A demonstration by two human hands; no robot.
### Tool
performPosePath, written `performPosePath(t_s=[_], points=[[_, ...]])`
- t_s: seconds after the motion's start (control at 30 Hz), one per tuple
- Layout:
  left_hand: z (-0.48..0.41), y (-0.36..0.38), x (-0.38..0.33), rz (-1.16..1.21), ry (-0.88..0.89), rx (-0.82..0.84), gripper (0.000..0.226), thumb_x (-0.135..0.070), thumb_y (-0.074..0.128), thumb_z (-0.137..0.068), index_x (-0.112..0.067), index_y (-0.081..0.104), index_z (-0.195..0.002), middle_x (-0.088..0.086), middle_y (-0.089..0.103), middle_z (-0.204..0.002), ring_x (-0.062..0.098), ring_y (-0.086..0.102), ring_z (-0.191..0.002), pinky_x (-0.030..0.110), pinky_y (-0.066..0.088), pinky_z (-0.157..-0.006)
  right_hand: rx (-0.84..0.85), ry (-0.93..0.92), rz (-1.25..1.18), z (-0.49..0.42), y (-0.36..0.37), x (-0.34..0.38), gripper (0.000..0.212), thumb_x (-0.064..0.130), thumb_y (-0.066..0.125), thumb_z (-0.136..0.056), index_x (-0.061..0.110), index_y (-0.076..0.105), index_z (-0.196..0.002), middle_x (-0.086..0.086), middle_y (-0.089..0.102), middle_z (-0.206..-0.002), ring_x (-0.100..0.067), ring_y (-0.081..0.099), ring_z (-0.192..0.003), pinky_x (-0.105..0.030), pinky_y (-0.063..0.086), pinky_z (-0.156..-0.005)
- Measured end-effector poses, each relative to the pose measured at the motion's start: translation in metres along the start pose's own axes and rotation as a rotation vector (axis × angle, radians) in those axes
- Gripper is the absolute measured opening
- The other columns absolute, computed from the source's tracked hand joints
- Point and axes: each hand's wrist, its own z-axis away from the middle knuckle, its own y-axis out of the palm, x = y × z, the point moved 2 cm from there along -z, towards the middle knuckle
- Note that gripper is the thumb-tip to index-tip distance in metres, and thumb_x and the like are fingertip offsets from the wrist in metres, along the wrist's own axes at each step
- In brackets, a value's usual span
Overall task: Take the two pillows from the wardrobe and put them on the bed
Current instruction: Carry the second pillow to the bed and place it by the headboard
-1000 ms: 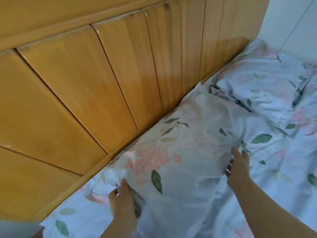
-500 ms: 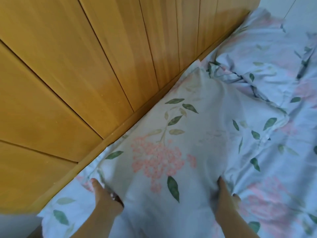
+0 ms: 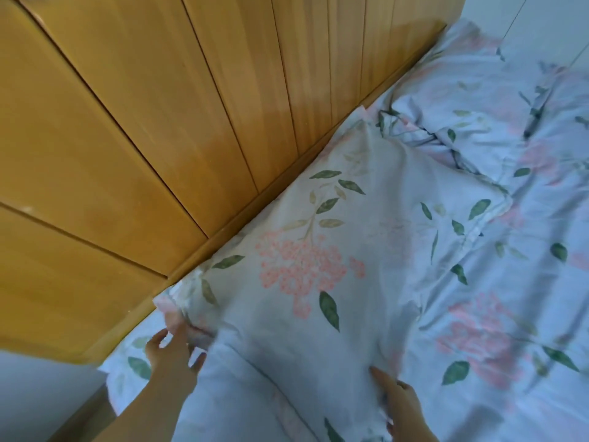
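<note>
**While Two Hands Work Its Near Edge, a Floral Pillow Lies Along the Headboard**

Where the mattress meets the wood, the near pillow [image 3: 334, 266] lies flat on the bed [image 3: 526, 298], its long side running along the foot of the headboard [image 3: 191, 122]. Its case is pale blue-white, printed with a pink flower cluster and green leaves, and the sheet under it carries the same print, so the two are hard to tell apart at the edges. The far pillow [image 3: 478, 100] sits farther along the same headboard, toward the upper right, rumpled and dented. Its corner lies just beside the near pillow's far corner.

The headboard is honey-coloured wood built of vertical slats with a rounded end at lower left. A pale wall [image 3: 526, 14] shows beyond the bed in the top right corner.

The left hand [image 3: 172, 349] reaches to the near pillow's left corner, where the fabric is bunched. Its fingers are spread with gaps between them, and the fingertips touch the crumpled flap without closing round it. The right hand [image 3: 401, 400] is at the near pillow's right corner. Its thumb lies stretched out on top of the cloth and its fingers are curled at the edge, gripping the fabric; the fingertips themselves are hidden.
</note>
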Motion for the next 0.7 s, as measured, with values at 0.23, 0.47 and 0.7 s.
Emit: performPosePath(t_s=[0.23,0.47,0.7], points=[[0.023,0.019,0.055,-0.219,-0.204,0.114,0.01,-0.018,0.055,-0.092,-0.013,0.054,-0.1,0.007,0.054,-0.108,0.021,0.054,-0.095,0.036,0.036,-0.085,0.115,0.096,0.118,0.003,-0.007,-0.057,0.035,0.0,0.077,-0.071,-0.012,0.065,-0.102,-0.02,0.066,-0.099,-0.031,0.058,-0.095,-0.041,0.046,-0.095],[0.003,-0.023,0.071,-0.524,-0.069,0.069,0.009,0.0,0.051,-0.088,0.003,0.056,-0.08,0.02,0.055,-0.082,0.026,0.06,-0.069,0.03,0.047,-0.064,0.085,0.071,0.151,-0.006,-0.015,-0.082,0.015,0.008,0.075,-0.073,-0.003,0.066,-0.079,-0.029,0.069,-0.095,-0.041,0.066,-0.09,-0.054,0.051,-0.091],[0.049,-0.023,0.096,-0.641,0.033,0.225,0.006,-0.005,0.053,-0.087,-0.009,0.055,-0.092,0.012,0.055,-0.078,0.024,0.055,-0.069,0.026,0.035,-0.056,0.03,0.074,0.259,0.009,-0.031,-0.077,0.023,0.0,0.051,-0.081,-0.004,0.054,-0.059,-0.014,0.049,-0.051,-0.024,0.043,-0.047,-0.033,0.038,-0.056]])
